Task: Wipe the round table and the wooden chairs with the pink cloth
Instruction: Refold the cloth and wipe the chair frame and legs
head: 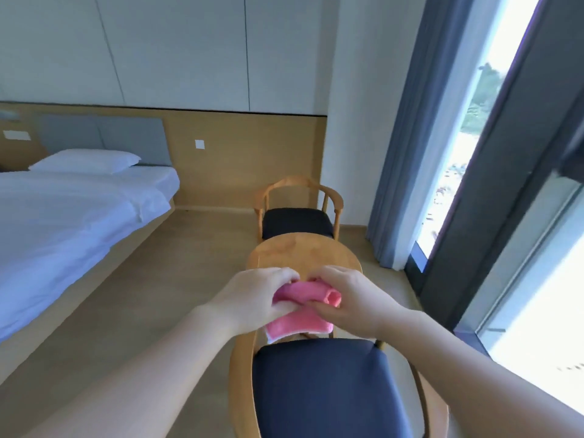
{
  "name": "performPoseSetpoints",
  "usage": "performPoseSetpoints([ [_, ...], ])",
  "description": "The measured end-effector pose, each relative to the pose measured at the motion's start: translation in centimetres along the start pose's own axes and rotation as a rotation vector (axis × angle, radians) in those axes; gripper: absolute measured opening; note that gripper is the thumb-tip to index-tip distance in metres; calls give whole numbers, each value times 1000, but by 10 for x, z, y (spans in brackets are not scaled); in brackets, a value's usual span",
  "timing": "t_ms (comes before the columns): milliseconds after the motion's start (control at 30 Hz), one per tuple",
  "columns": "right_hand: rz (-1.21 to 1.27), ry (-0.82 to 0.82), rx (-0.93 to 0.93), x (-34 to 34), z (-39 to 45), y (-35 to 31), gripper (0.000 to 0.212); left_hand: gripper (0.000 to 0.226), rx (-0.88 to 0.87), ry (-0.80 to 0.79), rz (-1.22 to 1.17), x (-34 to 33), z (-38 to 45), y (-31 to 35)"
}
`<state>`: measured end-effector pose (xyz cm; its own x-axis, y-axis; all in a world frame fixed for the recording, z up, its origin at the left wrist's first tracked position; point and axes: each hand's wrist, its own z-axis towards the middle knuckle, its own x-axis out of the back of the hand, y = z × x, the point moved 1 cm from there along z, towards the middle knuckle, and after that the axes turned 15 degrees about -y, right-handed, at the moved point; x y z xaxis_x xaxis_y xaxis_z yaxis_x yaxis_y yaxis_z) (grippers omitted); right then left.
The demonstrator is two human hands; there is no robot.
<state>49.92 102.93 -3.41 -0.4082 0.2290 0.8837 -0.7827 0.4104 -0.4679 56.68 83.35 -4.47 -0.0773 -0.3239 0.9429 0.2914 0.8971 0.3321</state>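
The pink cloth (305, 294) is a soft, slightly fuzzy fabric, bright pink with a paler edge showing at its lower left corner. It is bunched and partly rolled: the upper part forms a loose tube whose long axis runs left to right, its open rolled end pointing right, while a flatter flap hangs down below the hands. It is held in the air above the near edge of the round bench (303, 254), not lying on it.

Both hands grip the cloth. The left hand (259, 295) curls its fingers over the left end of the roll, with the thumb underneath. The right hand (347, 298) curls round the right part, thumb pinching the fabric from below. The fingertips of the two hands nearly meet over the top.

The bench has a smooth, light wooden top with a rounded rim. The near chair (319, 390) stands just beside it, with a curved light wooden frame and a dark, matte padded seat. The far chair (297, 213), of the same make, stands beyond the bench against the wood-panelled wall.

To the left is a bed (63, 216) with white linen and a pillow. To the right hangs a grey-blue curtain (407, 153) beside a tall window (493, 121).
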Motion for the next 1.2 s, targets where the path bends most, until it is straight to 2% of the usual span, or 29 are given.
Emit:
performPoseSetpoints([
  [100, 28, 73, -141, -10, -24, -18, 31, 7, -121, -66, -20, 0, 0, 5],
  [300, 127, 241, -398, -35, -89, -43, 31, 13, -287, -75, -57, -22, -23, 38],
  [467, 253, 358, -430, -63, -125, -83, 40, 17, -377, -181, -154, -33, -58, 57],
  [567, 306, 427, -435, -82, -146, -108, 35, 16, -410, -207, -142, -40, -79, 72],
  [667, 296, 436, -477, -103, -166, -131, 28, 21, -397, -152, -161, -57, -107, 85],
  [733, 304, 433, -517, -114, -173, -145, 23, 15, -384, -113, -182, -68, -131, 92],
  [800, 294, 461, -563, -124, -171, -159, 19, 9, -365, -72, -231, -71, -148, 90],
  [867, 312, 513, -607, -130, -164, -172, 20, 15, -357, -41, -270, -67, -156, 81],
  [933, 357, 527, -629, -136, -152, -185, 22, 17, -374, -58, -296, -59, -163, 71],
  [1000, 372, 516, -620, -142, -133, -197, 20, 7, -410, -103, -346, -52, -170, 57],
  [1100, 371, 516, -575, -146, -90, -215, 9, 21, -403, -177, -383, -35, -182, 18],
  [1200, 368, 485, -536, -159, -30, -236, 10, 37, -341, -214, -321, -13, -193, -41],
])
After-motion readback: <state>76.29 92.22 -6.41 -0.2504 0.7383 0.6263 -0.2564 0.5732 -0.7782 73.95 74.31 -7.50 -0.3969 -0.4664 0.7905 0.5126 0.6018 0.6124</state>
